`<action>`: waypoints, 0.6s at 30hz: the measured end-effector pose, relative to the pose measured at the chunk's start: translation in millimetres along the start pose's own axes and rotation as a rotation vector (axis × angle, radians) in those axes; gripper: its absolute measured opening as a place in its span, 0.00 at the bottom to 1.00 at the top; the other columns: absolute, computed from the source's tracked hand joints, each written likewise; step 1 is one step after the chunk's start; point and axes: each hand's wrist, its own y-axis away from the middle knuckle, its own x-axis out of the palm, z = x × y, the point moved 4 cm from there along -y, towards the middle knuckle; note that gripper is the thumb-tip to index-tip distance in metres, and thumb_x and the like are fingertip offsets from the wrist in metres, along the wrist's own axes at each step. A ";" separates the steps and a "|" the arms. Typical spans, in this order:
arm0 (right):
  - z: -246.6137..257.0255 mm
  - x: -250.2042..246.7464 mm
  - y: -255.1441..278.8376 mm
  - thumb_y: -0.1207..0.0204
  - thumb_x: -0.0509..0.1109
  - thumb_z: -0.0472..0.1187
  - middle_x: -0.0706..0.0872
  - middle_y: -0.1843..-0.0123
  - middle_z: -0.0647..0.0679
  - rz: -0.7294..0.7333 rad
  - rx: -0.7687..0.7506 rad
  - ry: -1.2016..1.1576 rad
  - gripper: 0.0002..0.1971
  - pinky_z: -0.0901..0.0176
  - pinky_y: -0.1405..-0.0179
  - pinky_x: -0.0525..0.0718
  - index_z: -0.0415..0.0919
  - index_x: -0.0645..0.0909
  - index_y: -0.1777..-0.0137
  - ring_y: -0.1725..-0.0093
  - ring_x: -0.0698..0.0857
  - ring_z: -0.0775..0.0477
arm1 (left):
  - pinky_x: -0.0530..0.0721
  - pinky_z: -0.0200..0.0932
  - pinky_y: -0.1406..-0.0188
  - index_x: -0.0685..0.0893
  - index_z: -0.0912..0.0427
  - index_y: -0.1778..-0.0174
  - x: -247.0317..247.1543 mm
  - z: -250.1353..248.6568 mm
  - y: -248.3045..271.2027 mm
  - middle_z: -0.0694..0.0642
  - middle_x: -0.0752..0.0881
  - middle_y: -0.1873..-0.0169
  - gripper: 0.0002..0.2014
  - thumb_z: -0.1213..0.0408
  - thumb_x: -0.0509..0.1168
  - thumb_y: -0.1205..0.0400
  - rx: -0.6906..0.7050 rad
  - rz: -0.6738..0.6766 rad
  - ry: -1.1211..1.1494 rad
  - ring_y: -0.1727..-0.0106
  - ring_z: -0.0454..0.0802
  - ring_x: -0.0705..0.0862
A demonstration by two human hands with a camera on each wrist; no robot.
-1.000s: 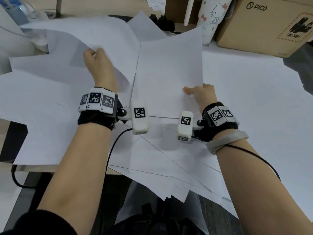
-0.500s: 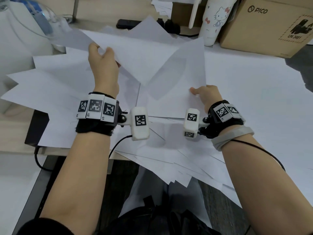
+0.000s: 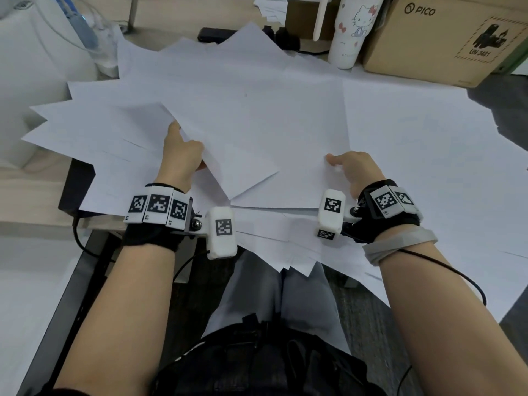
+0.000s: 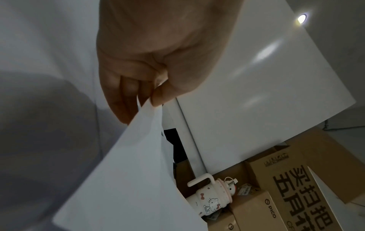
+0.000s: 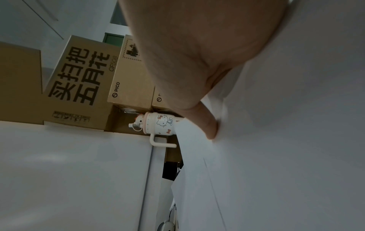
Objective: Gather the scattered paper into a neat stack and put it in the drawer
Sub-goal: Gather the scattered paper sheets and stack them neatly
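Observation:
White paper sheets (image 3: 428, 167) lie scattered all over the desk, and some overhang its near edge. My left hand (image 3: 183, 151) pinches the edge of one sheet (image 3: 237, 155) between thumb and fingers. The left wrist view shows this pinch (image 4: 146, 100), with the sheet (image 4: 128, 171) hanging forward. This sheet lies slanted over the middle pile. My right hand (image 3: 350, 167) holds the right edge of the gathered sheets (image 3: 300, 132), thumb (image 5: 211, 129) pressed on top and fingers hidden beneath. No drawer is in view.
A Hello Kitty tumbler (image 3: 351, 32) and a PICO cardboard box (image 3: 443, 38) stand at the back right. A white appliance (image 3: 34, 67) sits at the far left. Small black items (image 3: 217, 35) lie behind the paper. More boxes (image 5: 79, 78) are stacked behind.
My left hand has brought its lifted sheet down from the far left toward me and laid it over the middle pile. The right hand has kept its hold in about the same place.

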 end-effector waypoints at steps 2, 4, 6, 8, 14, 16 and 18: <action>-5.0 -2.0 4.4 0.20 0.69 0.42 0.74 0.42 0.45 -0.003 0.002 0.001 0.22 0.56 0.46 0.68 0.34 0.72 0.29 0.45 0.71 0.45 | 0.85 0.32 0.74 0.67 0.57 0.26 -2.2 4.3 5.0 0.57 0.81 0.40 0.27 0.81 0.51 0.20 -0.016 0.018 -0.004 0.54 0.48 0.84; -9.0 -4.1 7.3 0.20 0.69 0.42 0.77 0.41 0.42 -0.004 0.005 0.002 0.22 0.56 0.47 0.68 0.33 0.73 0.30 0.46 0.72 0.44 | 0.85 0.33 0.72 0.67 0.57 0.26 -6.3 6.5 10.1 0.58 0.81 0.38 0.27 0.81 0.52 0.20 -0.016 0.013 0.003 0.52 0.51 0.85; -11.8 -5.5 9.5 0.21 0.69 0.40 0.79 0.34 0.39 -0.013 0.000 -0.005 0.20 0.56 0.48 0.69 0.31 0.75 0.33 0.46 0.73 0.43 | 0.86 0.34 0.68 0.68 0.56 0.26 -10.2 6.5 14.0 0.59 0.82 0.37 0.27 0.80 0.52 0.21 0.012 -0.003 0.034 0.52 0.52 0.85; -14.7 -6.0 12.0 0.21 0.69 0.38 0.79 0.31 0.36 -0.024 -0.004 -0.010 0.19 0.57 0.51 0.69 0.27 0.76 0.34 0.48 0.73 0.44 | 0.86 0.36 0.63 0.69 0.55 0.26 -11.4 3.1 17.5 0.58 0.84 0.41 0.27 0.79 0.53 0.20 0.058 0.012 0.054 0.55 0.51 0.84; -17.3 -4.2 15.6 0.21 0.69 0.38 0.78 0.41 0.41 -0.018 0.009 -0.032 0.19 0.59 0.55 0.69 0.29 0.75 0.33 0.48 0.72 0.44 | 0.87 0.42 0.55 0.69 0.51 0.27 5.5 -4.2 22.8 0.57 0.84 0.57 0.22 0.76 0.54 0.15 0.074 0.241 -0.061 0.59 0.49 0.84; -17.6 -4.7 16.2 0.21 0.69 0.39 0.79 0.36 0.39 -0.015 0.008 -0.020 0.21 0.59 0.52 0.68 0.29 0.74 0.30 0.47 0.72 0.44 | 0.88 0.39 0.61 0.70 0.55 0.27 4.5 1.4 20.5 0.57 0.84 0.52 0.22 0.77 0.54 0.16 0.012 0.202 -0.104 0.56 0.51 0.85; -17.9 -4.9 15.8 0.20 0.68 0.38 0.78 0.30 0.39 -0.020 0.000 -0.022 0.21 0.59 0.51 0.67 0.29 0.75 0.31 0.48 0.72 0.45 | 0.87 0.37 0.70 0.72 0.60 0.31 -0.4 10.4 15.8 0.59 0.83 0.49 0.20 0.79 0.53 0.18 -0.063 0.115 -0.127 0.53 0.56 0.84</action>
